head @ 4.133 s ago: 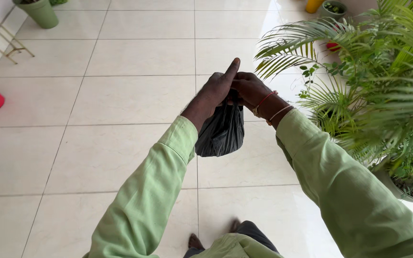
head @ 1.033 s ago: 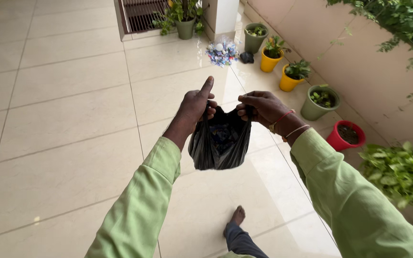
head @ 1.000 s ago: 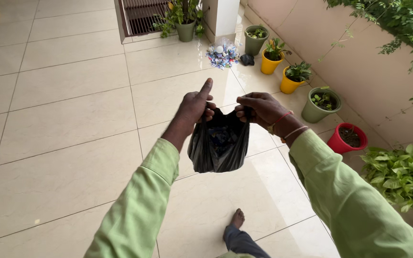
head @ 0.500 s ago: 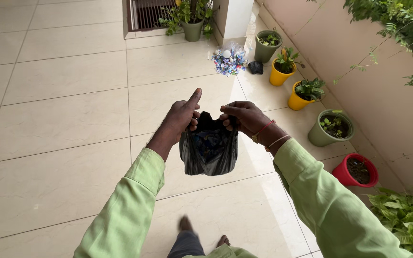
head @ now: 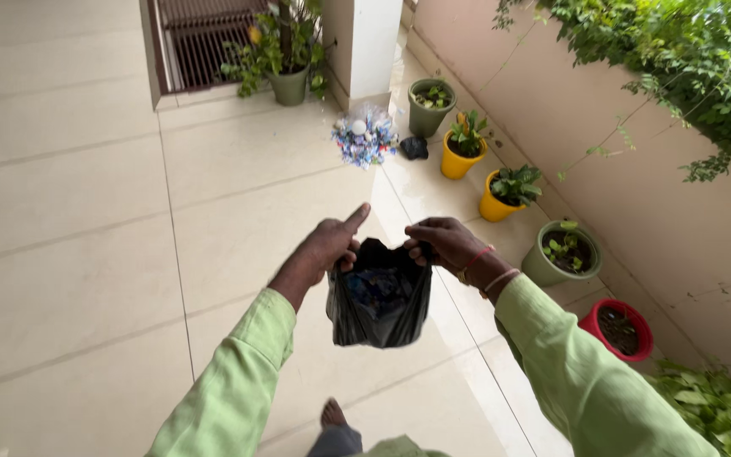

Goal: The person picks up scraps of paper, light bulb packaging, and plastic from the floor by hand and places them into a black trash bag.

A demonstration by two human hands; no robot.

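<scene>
A black bag (head: 380, 305) hangs in the air between the two hands, above the tiled floor (head: 69, 220). Its mouth is pulled open at the top. Inside it some small blue and pale bits show, but they are too dark to tell apart.

The left hand (head: 329, 247) is closed on the left edge of the bag. Its first finger sticks out straight and points ahead. The right hand (head: 438, 243) is closed on the right edge of the bag, with the fingers curled over the rim. A red band and a pale band sit on the right wrist. Both arms wear light green sleeves (head: 239, 381).

A bare foot (head: 332, 414) shows on the floor below the bag.

Farther ahead on the floor lies a pile (head: 364, 135) of small blue and white scraps. A small dark lump (head: 414, 148) lies just beside it, to the right.

A row of plant pots stands along the pink wall (head: 501, 93) on the right. A green pot (head: 430, 96) is farthest, near the pile. Next come a yellow pot (head: 461, 158) and a second yellow pot (head: 502, 196). Then there is another green pot (head: 560, 254), and a red pot (head: 619, 330) closest to the person. Leafy green plants (head: 712, 406) show at the bottom right, and green branches (head: 678, 59) hang over the wall at the top right.

Far ahead stand a white pillar (head: 370, 42), one more potted plant (head: 285, 59) and a metal grille (head: 205, 38).
</scene>
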